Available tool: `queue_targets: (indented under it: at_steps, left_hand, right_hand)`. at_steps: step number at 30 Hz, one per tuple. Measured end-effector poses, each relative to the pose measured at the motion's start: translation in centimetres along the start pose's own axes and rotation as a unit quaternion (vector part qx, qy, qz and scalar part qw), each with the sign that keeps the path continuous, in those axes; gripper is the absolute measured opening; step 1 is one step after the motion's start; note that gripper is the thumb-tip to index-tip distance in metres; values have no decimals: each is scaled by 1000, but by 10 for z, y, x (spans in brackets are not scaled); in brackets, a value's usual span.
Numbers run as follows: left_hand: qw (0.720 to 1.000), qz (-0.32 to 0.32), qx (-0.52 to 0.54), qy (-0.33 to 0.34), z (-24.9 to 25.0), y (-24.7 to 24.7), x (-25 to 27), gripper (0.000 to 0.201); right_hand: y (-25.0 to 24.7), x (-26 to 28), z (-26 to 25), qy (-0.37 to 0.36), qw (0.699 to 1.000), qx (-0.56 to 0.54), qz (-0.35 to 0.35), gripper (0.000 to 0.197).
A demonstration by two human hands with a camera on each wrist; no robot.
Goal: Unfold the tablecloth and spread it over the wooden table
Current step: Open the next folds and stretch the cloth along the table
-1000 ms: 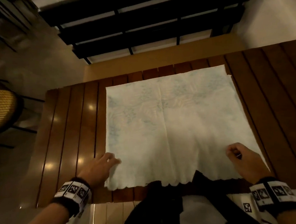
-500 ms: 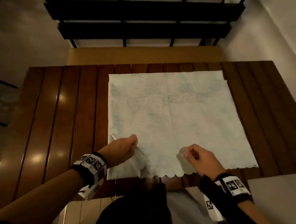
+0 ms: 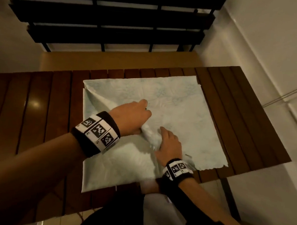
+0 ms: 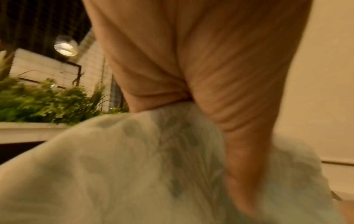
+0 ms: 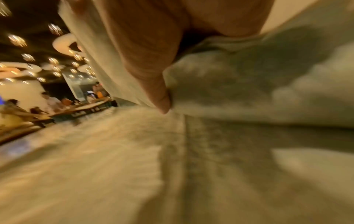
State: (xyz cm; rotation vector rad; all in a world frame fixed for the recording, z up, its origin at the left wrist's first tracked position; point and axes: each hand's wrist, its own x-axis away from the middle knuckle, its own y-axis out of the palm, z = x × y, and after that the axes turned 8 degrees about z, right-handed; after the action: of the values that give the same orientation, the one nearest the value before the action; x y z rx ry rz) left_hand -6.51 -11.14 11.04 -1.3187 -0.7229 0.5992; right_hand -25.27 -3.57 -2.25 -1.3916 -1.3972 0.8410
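Up close, fingers (image 4: 249, 121) of the left hand (image 3: 131, 117) and right hand (image 3: 170, 142) pinch gathered tablecloth (image 3: 187, 114). Overhead, it lies folded on the slatted wooden desk (image 3: 40, 105). Wrist views alone show plants (image 4: 44, 100) and distant diners (image 5: 51, 101).

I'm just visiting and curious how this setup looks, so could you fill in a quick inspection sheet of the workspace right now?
Surface: dark slatted wooden table, bare wood showing left, right and far side of the cloth.
Job's things: pale patterned tablecloth, still partly folded, its top layer lifted and bunched at the middle.
Clutter: nothing seen.
Grippers: left hand grips the bunched cloth; right hand pinches the same bunch from the near side.
Cables: nothing seen.
Surroundings: black railing beyond the table, white wall to the right, green plants and diners in the background.
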Motion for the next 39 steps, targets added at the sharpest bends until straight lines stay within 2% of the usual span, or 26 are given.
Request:
queue_targets:
  at_steps: [2,5,8,10,12,14,16,17,19,21,22,23,25,28,30,31,33,36,39]
  left_hand:
    - [999,32,-9,5,-3,-9,-3,27]
    - [996,69,63,-15,-12,-25,-9,14]
    - [985,90,133,-68,-17,-28,-14,23]
    - [979,86,156,-98,-16,-25,-21,27]
    - [979,52,151,-125,-16,-21,-32,40]
    - [984,-14,96,-152,-18,-18,-46,59]
    - [982,-78,-29,-171,-28,-17,-60,52]
    - [975,-83,-88,-186,-36,-17,-68,40]
    - [953,-80,-153,-249,-59,-18,-78,26]
    - [933,-81,-163,-311,-87,-22,-90,28]
    - [928,-72,-157,-331,-101,-24,-96,29]
    - [924,-54,-156,-345,-114,-28,-104,30]
    - [913,2,-166,-372,-138,-44,-122,29]
    - [885,159,-146,-412,-169,-75,-141,25]
    - [874,238,-132,-403,-182,-85,-146,21]
    - [880,247,-128,-385,-186,-85,-148,19]
    - [905,206,-117,-354,-193,-67,-148,15]
    - [935,68,-120,-326,-206,-22,-148,27]
    - [949,-47,-113,-289,-218,24,-150,31]
  right_hand:
    - [-4,-10,31,41,999,34,-6,64]
    - [-16,-28,80,92,995,34,9,51]
    - [-43,-61,115,153,981,-112,44,43]
    - [-65,-93,128,157,962,-217,60,37]
    - [-87,-130,133,106,951,-286,57,33]
    - [-108,-170,134,36,950,-307,51,23]
    - [-133,-211,129,-30,961,-276,6,9]
    - [-146,-231,124,-76,966,-243,-32,6]
    - [-169,-269,106,-172,968,-138,-118,17]
    - [-186,-302,80,-237,956,13,-175,24]
    - [-192,-316,66,-261,946,78,-176,21]
    - [-198,-330,51,-275,940,123,-159,15]
    - [-214,-357,25,-276,947,146,-73,13]
    - [-237,-392,-3,-255,959,87,87,14]
    - [-237,-402,-14,-250,957,65,131,11]
    - [-233,-404,-17,-252,956,64,132,11]
    - [-216,-404,-19,-252,960,77,98,14]
    - [-175,-403,-14,-256,955,152,-3,16]
    - [-132,-408,-10,-239,943,215,-81,24]
